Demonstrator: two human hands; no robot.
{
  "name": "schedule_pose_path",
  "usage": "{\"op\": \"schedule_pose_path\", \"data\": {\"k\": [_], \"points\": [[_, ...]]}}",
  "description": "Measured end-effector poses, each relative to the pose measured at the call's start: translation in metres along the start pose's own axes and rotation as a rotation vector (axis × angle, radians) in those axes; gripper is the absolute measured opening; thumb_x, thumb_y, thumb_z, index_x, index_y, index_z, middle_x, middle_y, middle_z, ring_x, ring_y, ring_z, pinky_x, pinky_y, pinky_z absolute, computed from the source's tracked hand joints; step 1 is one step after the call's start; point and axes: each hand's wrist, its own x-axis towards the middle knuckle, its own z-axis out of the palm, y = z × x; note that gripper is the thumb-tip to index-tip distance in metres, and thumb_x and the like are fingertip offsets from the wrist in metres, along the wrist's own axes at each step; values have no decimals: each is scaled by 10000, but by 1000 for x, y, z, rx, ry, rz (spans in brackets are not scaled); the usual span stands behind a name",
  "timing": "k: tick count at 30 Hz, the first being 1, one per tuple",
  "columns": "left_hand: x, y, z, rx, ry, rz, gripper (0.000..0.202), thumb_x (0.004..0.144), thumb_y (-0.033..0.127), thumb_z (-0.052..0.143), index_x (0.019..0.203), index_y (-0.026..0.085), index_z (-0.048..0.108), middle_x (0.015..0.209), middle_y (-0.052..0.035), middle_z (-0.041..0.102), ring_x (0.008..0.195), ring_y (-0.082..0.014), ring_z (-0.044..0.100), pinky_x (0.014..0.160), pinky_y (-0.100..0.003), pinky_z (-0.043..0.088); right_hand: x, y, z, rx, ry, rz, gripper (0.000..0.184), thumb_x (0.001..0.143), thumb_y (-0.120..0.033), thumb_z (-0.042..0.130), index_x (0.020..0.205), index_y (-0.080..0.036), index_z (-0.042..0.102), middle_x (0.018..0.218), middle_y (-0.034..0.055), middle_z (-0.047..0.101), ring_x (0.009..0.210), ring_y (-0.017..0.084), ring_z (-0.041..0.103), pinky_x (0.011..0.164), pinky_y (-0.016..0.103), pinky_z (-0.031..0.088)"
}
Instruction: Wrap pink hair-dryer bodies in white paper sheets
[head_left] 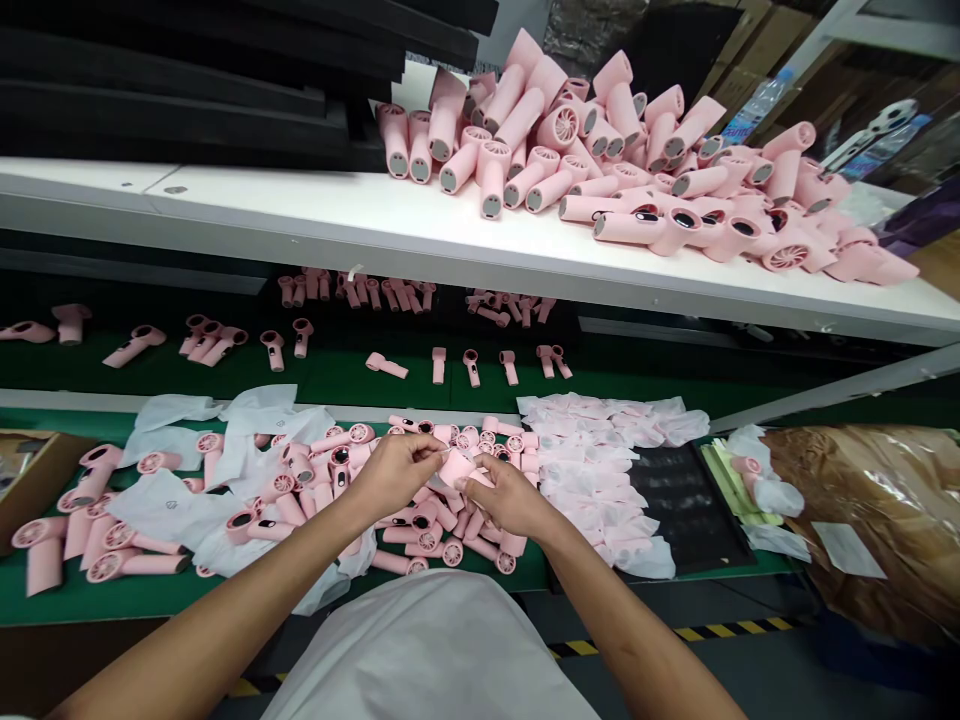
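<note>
green bench [142, 602] is bearing a black mat [686, 510]; bagged fans [589, 480], apparently done, are lying just left of the mat; bare fans [444, 515], seemingly remaining, farther left. 1 pink fan [455, 467], left of the mat: right hand [511, 497] is grasping it; left hand [409, 468] is touching its head, pinch unclear.

White shelf [247, 205] brightest, lit from above, top surface nearly washed out. Deep shadow beneath; green strip [337, 368] there dim. Black blocks [165, 100] lose detail. Bench [150, 599] moderately lit. Wide-angle stretch lengthens forearms [637, 620] toward edges. Fine detail soft around fingers [426, 447].
</note>
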Motion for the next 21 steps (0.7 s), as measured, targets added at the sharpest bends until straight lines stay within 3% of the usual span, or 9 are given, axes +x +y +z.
{"op": "schedule_pose_path", "data": {"k": [3,6,9,11,13,16,19,21], "points": [[-1,4,10,99,40,69,219,854,298,524,811,225,727,719,3,694,658,-171,609,619,-271,429,10,11,8,13,53,82,491,799,-530,645,1174,-228,555,635,-18,643,409,140,522,327,203,295],[-2,8,25,110,4,198,235,862,238,503,838,231,736,826,-12,724,744,-175,640,705,-275,458,19,15,13,58,125,36,711,780,-436,673,1402,-230,399,608,-38,639,413,135,523,363,207,338],[-7,8,34,84,-79,272,242,890,246,498,883,232,739,890,-26,721,799,-173,638,761,-281,457,23,16,14,162,160,-62,651,774,-330,655,1380,-218,444,537,-77,569,397,111,470,381,201,342],[-11,5,33,17,-87,196,219,903,307,520,961,235,719,844,-24,694,748,-167,612,715,-284,451,20,15,13,249,177,-109,543,802,-349,627,1311,-218,492,538,-82,543,377,104,445,360,200,329],[-13,2,30,-103,-13,62,271,872,397,597,1083,237,653,807,-10,644,716,-163,574,661,-276,442,15,14,12,331,219,-136,464,810,-400,635,1218,-212,520,582,-71,561,373,101,449,341,202,320],[-8,4,29,-443,149,-119,526,785,500,700,1201,230,525,987,-34,607,849,-169,578,696,-267,478,5,10,14,404,303,-135,344,750,-421,712,951,-194,550,615,-57,579,379,89,447,335,198,301],[5,17,37,-812,45,-248,544,788,525,693,1186,182,554,1079,-79,608,882,-167,596,723,-262,497,-2,2,20,377,333,-135,323,714,-393,754,847,-189,543,614,-51,585,404,82,444,365,198,309],[12,27,45,-918,-6,-226,507,771,469,734,1139,148,601,1006,-82,635,825,-156,602,701,-246,492,-7,-4,26,380,350,-137,352,736,-368,740,984,-193,562,675,-37,624,443,91,475,408,204,352]]}}
